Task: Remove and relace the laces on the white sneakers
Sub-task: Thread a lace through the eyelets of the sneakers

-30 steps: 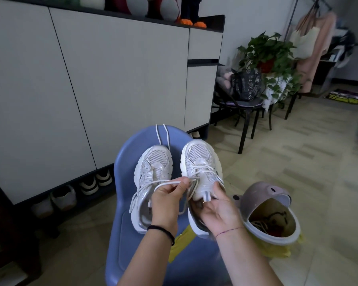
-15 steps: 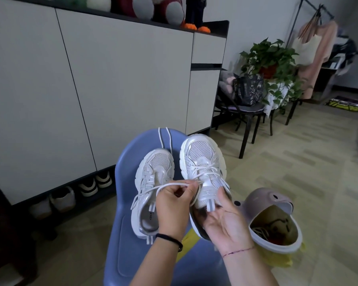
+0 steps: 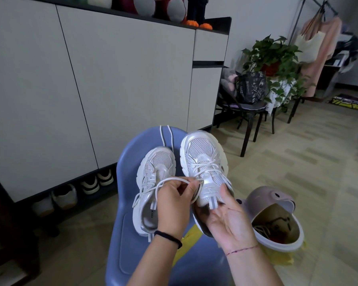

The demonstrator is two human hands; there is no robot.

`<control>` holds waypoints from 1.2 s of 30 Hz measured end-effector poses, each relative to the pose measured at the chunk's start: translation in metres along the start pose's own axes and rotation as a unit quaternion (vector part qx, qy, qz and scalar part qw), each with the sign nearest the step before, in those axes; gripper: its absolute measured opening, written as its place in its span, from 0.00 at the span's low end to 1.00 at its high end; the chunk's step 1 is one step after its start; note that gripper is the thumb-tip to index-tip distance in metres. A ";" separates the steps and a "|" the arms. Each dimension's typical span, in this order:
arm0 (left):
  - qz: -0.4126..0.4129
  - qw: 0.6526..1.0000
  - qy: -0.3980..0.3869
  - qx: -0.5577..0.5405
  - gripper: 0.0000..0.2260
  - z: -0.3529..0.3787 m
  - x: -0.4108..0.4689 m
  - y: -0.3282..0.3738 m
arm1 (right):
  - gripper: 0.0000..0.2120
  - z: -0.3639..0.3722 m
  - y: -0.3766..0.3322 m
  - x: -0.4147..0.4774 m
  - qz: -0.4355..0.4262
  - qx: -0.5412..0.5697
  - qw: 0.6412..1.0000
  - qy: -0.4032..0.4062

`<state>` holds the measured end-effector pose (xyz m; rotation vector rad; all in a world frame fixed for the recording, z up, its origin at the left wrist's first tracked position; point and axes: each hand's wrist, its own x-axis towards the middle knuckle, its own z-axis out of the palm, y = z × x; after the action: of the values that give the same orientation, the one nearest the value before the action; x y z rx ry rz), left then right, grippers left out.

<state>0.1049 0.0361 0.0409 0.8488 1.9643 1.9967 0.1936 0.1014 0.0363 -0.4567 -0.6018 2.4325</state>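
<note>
Since the earlier frame, the right hand [image 3: 229, 221] has raised the right sneaker [image 3: 203, 157] slightly, its fingers cupping the heel. The left hand [image 3: 172, 207] fingers pinch a white lace [image 3: 174, 178] loop. The white mesh left sneaker [image 3: 157, 166] lies mid-seat on the blue chair [image 3: 128, 223].

Blue chair [image 3: 128, 234] bears one white sneaker [image 3: 155, 178]; loose lace [image 3: 163, 139] beyond its toe.
</note>
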 end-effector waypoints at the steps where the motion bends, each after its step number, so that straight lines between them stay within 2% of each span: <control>1: 0.006 1.000 -0.001 0.006 0.10 -0.001 -0.001 0.001 | 0.24 0.001 0.000 -0.001 0.001 -0.005 1.000 -0.002; 8: 0.009 1.000 -0.009 0.010 0.08 -0.006 0.002 -0.001 | 0.23 0.001 0.001 -0.002 -0.006 -0.033 0.999 -0.011; 15: -0.099 0.991 0.005 -0.088 0.11 0.001 0.001 -0.003 | 0.21 0.000 0.005 0.001 -0.012 -0.020 1.000 0.004; 18: -0.153 0.979 0.040 -0.126 0.20 0.005 0.003 -0.009 | 0.20 -0.001 0.008 0.003 -0.007 -0.025 1.000 -0.007; 20: -0.187 0.968 0.067 -0.152 0.22 0.010 0.003 -0.009 | 0.23 -0.001 0.011 0.006 -0.007 -0.045 0.999 -0.011; 22: -0.218 0.950 0.091 -0.202 0.20 0.016 0.002 -0.007 | 0.34 0.002 0.012 0.008 -0.006 -0.053 0.999 -0.006; 23: -0.232 0.941 0.102 -0.224 0.18 0.018 0.002 -0.007 | 0.36 0.002 0.013 0.009 -0.002 -0.049 0.999 -0.007; 26: -0.247 0.929 0.107 -0.253 0.12 0.024 0.002 -0.007 | 0.29 -0.001 0.013 0.015 0.012 -0.028 1.000 0.006; 29: -0.255 0.920 0.072 -0.288 0.08 0.027 0.002 -0.004 | 0.26 -0.003 0.011 0.016 0.005 -0.019 1.000 0.017; 32: -0.235 0.940 0.064 -0.239 0.08 0.026 0.000 -0.006 | 0.26 -0.002 0.012 0.013 0.004 -0.019 0.999 0.031; 34: -0.204 0.965 0.063 -0.150 0.09 0.036 -0.005 -0.010 | 0.28 -0.012 0.009 0.012 0.000 -0.010 0.999 0.047; 36: -0.153 0.984 0.064 -0.068 0.14 0.035 -0.005 -0.013 | 0.29 -0.013 0.010 0.011 0.010 -0.008 0.999 0.051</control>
<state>0.1244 0.0637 0.0250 0.3693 1.8611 2.0129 0.1865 0.1051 0.0179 -0.5916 -0.5760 2.4076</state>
